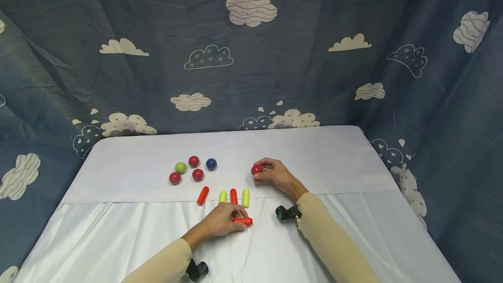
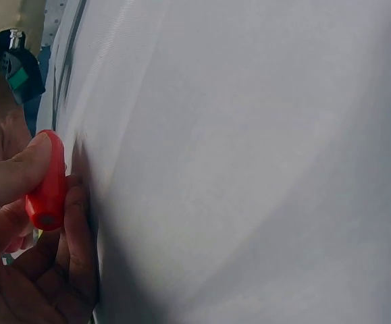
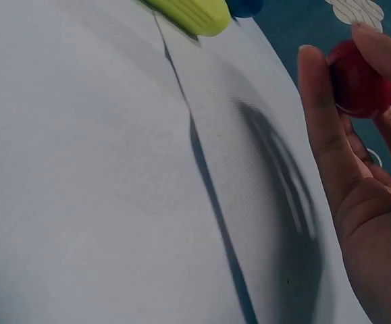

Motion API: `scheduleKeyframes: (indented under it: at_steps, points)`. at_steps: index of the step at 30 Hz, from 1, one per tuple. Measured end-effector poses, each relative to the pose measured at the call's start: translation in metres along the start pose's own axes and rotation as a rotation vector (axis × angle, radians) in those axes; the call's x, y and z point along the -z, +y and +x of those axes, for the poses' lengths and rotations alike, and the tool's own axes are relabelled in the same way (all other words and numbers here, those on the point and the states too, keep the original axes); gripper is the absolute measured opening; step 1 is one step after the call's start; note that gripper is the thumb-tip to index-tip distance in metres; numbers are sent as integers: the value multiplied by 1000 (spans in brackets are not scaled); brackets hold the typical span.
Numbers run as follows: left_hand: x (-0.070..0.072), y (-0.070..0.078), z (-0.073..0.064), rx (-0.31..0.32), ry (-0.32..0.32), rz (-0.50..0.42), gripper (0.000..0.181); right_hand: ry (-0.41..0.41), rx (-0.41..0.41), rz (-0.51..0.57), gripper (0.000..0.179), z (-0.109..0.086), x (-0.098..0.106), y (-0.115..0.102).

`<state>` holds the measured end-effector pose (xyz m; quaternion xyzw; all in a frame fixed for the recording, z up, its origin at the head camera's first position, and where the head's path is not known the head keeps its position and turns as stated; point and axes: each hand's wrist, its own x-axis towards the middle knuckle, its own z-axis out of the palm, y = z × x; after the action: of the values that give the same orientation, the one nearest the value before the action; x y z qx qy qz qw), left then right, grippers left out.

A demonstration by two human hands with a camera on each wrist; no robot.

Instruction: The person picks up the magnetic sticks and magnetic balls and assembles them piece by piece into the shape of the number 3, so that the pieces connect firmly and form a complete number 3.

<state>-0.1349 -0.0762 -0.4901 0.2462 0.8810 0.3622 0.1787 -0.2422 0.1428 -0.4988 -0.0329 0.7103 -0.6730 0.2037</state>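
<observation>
My left hand (image 1: 224,219) pinches a short red plastic stick (image 1: 243,221), rounded at its end, between thumb and fingers just over the white cloth. In the left wrist view the thumb presses on the stick's side (image 2: 48,192). Farther back and to the right, my right hand (image 1: 278,174) grips a small red ball (image 1: 256,170) with thumb and fingertips. The right wrist view shows this glossy ball (image 3: 362,79) above the cloth. Just beyond the left hand lie a yellow-green stick (image 1: 222,196), another red stick (image 1: 233,195) and a second yellow-green stick (image 1: 246,198).
Left of those lies a tilted red stick (image 1: 203,195). Behind it are a blue ball (image 1: 211,164), a green ball (image 1: 180,167) and red balls (image 1: 198,174). A seam crosses the white table cloth (image 1: 129,165). A dark cloud-print curtain (image 1: 157,77) hangs behind.
</observation>
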Motion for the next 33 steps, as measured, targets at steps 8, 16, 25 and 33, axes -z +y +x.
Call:
scheduleKeyframes:
  at_steps: [8, 16, 25, 33]
  points:
    - [4, -4, -2, -3, 5, 8, 19, -65, -11, -121, 43, -13, -3, 4]
    - [4, -3, -3, 34, 17, 3, 18, -165, -10, -137, 42, -26, 1, 8]
    - [-8, 4, 2, 54, 12, -19, 18, -261, 27, -283, 36, -52, 12, 13]
    - [-3, 2, -2, 21, 27, -11, 17, -291, 52, -295, 33, -60, 5, 15]
